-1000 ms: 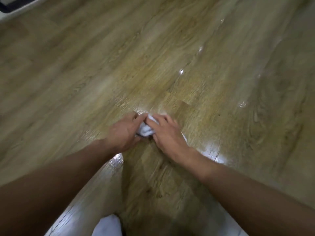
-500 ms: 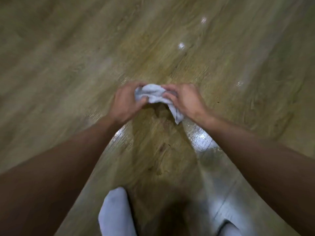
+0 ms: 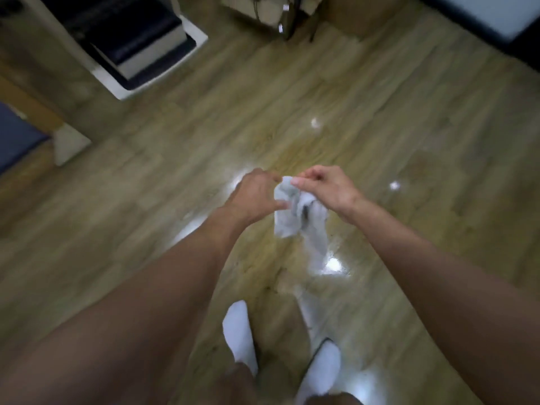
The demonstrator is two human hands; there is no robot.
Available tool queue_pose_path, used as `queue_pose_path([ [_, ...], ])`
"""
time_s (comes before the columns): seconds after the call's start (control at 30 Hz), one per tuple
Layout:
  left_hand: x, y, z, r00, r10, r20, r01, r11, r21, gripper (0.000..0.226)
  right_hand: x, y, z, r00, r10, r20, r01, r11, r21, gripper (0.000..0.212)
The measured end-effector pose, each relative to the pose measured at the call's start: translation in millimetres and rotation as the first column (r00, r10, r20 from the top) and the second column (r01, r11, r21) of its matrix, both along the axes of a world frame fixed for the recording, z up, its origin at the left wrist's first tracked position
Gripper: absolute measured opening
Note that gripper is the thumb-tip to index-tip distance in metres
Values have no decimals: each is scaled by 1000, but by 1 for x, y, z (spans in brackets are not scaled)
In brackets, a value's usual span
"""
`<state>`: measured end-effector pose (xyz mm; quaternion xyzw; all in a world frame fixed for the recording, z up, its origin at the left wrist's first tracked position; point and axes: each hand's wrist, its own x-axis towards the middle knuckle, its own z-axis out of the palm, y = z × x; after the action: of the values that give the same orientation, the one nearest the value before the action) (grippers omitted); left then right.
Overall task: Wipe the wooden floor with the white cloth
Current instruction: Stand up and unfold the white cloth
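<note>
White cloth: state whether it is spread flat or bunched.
Bunched: the white cloth hangs crumpled, pinched at its top by the left hand and right hand.

Your left hand [image 3: 254,197] and right hand [image 3: 327,188] pinch the cloth [image 3: 295,213] at its top; it hangs crumpled above the floor [image 3: 409,118], your socked feet [image 3: 239,334] below.

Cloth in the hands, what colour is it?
The cloth is white, best seen in the head view.
</note>
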<state>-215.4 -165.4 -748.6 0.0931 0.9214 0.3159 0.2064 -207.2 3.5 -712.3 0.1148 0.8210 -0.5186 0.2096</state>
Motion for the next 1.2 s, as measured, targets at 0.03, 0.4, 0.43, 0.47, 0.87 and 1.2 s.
queue_pose_path([
  [0.03,4,3,42,999,-28,29,27,999,32,63,-1,-6,40,997,-40,73,45,996,-75,14],
  [0.4,-27,-13,357,925,315,-213,-287,946,153,32,-26,-32,360,990,-83,-115,72,993,-98,26],
  [0.43,-26,-19,380,905,350,-240,-316,934,168,36,-28,-35,377,984,-45,-170,41,999,-27,20],
  [0.47,-24,-25,402,889,381,-253,-341,921,190,38,-28,-39,395,979,-29,-204,32,999,13,15],
  [0.87,6,-119,472,854,487,-184,-380,826,417,32,-34,-139,495,950,-266,164,311,756,-576,8],
  [1.2,-44,-183,523,812,492,-313,-304,815,493,31,-96,-221,535,956,-262,-133,177,874,-453,9],
])
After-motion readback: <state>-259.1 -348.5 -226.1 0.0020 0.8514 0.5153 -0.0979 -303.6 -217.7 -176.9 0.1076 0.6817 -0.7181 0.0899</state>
